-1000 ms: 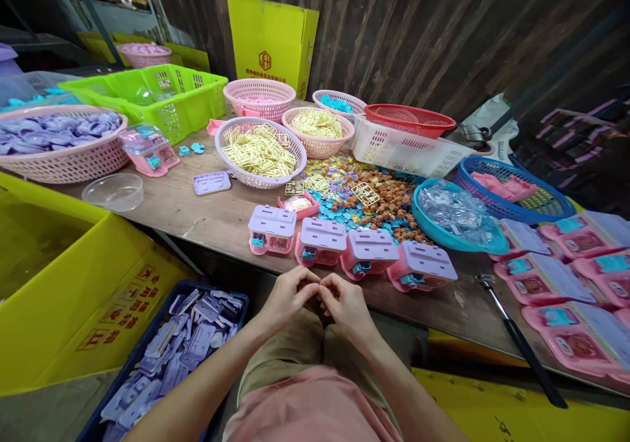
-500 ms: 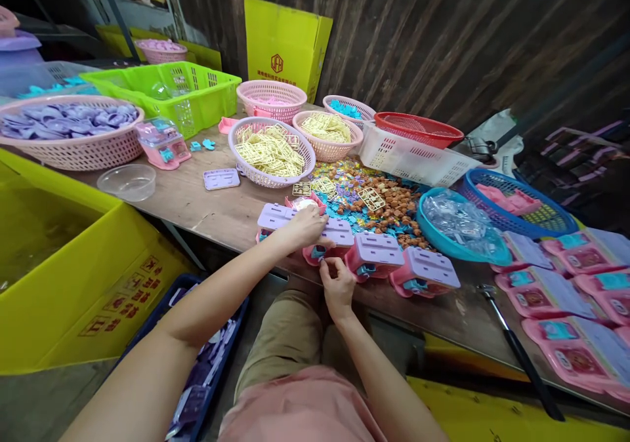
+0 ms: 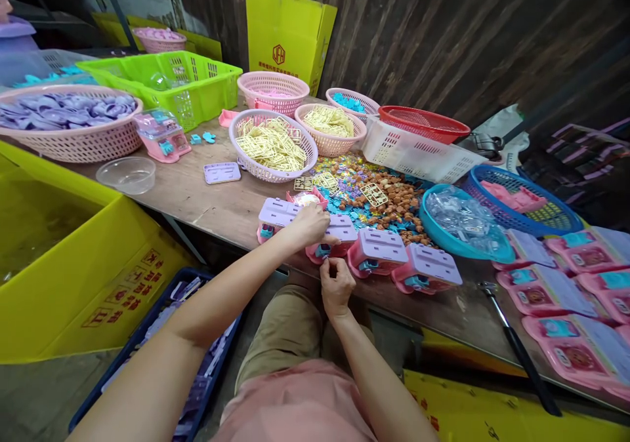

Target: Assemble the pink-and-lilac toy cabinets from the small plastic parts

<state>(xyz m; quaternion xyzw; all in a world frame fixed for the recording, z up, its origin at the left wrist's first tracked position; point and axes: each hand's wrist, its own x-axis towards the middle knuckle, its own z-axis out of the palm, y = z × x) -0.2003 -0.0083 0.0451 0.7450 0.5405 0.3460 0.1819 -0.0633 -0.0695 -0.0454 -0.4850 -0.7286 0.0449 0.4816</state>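
Note:
A row of pink toy boxes with purple tops stands along the table's front edge. My left hand (image 3: 311, 224) is closed over one toy box (image 3: 342, 225), its thumb on the purple top and its fingertips partly hidden behind. Just beyond the fingers sits a small pink tray (image 3: 321, 200) with something white in it. Low at the front of the same box, my right hand (image 3: 338, 288) pinches at the blue fitting (image 3: 322, 250); whatever small piece is between the fingertips is too small to name. Other boxes (image 3: 378, 245) stand on either side.
Behind the row lies a pile of brown pieces (image 3: 394, 196) and colourful bits. Baskets of cream frames (image 3: 273, 147) and a turquoise bowl of clear plastic parts (image 3: 462, 222) surround it. A hammer (image 3: 516, 347) lies at right, beside finished-looking pink toys (image 3: 546, 291). A yellow carton (image 3: 128, 284) stands left.
The view has shifted slightly. Both hands stay at the same toy box, the right one still pinching low at its front.

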